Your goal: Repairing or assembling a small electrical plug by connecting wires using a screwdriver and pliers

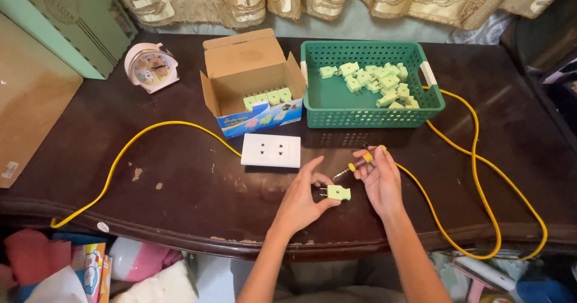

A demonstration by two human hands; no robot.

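The left hand (302, 198) pinches a pale green two-pin plug (338, 192) between thumb and fingertips, pins pointing left, body just clear of the table (180, 195). The right hand (380, 180), close beside it on the right, is curled round a small screwdriver (356, 166) with a yellow band; its metal tip points down-left toward the plug. Whether the tip touches the plug cannot be made out. A yellow cable (475, 159) emerges from behind the right hand; the fingers hide its end. It loops far right, and part drops past the table edge.

Just beyond the left hand lies a white double wall socket (271, 150), with another run of yellow cable leading off left from it. Further beyond stands an open cardboard box (249, 81) holding a row of green plugs, only their tops visible. Beyond the right hand sits a green plastic basket (369, 120) with loose plugs piled in it. Far left of both hands is a pink alarm clock (151, 66).
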